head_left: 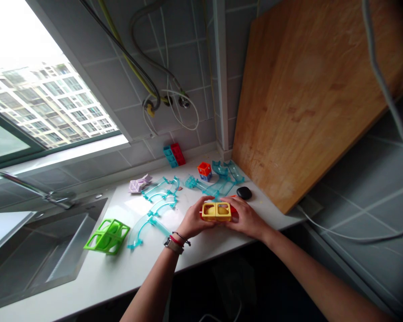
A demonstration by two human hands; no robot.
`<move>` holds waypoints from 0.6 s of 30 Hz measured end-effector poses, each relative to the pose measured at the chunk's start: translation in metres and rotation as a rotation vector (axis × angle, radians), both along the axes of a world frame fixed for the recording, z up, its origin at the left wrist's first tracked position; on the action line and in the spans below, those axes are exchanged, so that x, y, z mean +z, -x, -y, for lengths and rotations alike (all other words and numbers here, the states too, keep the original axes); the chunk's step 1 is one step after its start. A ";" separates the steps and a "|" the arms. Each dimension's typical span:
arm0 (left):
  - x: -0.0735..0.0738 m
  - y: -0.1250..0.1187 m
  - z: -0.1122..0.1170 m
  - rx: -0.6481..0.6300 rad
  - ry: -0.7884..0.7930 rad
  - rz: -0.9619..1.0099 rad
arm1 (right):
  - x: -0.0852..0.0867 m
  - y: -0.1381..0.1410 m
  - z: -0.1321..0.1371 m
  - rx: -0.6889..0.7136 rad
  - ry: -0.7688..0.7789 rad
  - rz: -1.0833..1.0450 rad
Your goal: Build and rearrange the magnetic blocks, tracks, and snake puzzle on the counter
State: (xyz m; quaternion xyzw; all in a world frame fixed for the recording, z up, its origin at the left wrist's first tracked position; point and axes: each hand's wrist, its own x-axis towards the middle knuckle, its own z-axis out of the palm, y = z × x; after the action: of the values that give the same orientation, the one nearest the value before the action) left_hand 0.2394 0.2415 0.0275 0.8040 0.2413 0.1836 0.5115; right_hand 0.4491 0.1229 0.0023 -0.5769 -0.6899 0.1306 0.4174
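Between both hands, over the front edge of the white counter, is a yellow toy block [216,211] with two square openings side by side. My left hand [195,219] grips its left end, fingers wrapped round it. My right hand [246,217] closes on the right end, where some red shows beside the yellow. Just behind the hands lie translucent blue track pieces [221,187]. More curved blue track pieces [163,205] spread to the left. An orange cube block [204,168] sits on a blue block [206,177] farther back.
A green block piece [108,237] stands near the sink [67,259] at left. Pale purple pieces [139,184] and a red and blue block [174,155] are near the wall. A black rounded object [244,193] lies by the leaning wooden board [309,89]. A white cable [349,240] hangs at right.
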 end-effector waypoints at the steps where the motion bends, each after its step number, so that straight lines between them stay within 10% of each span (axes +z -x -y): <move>1: 0.001 0.000 0.000 -0.004 0.003 0.001 | 0.000 0.000 0.000 0.003 0.000 0.004; 18: -0.002 0.005 0.002 -0.009 -0.008 -0.009 | -0.005 0.002 0.002 -0.013 0.008 0.076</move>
State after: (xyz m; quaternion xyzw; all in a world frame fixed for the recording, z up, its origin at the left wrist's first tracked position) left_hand 0.2344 0.2396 0.0252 0.8079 0.2393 0.1784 0.5081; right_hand 0.4475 0.1211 -0.0029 -0.5877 -0.7008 0.1087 0.3895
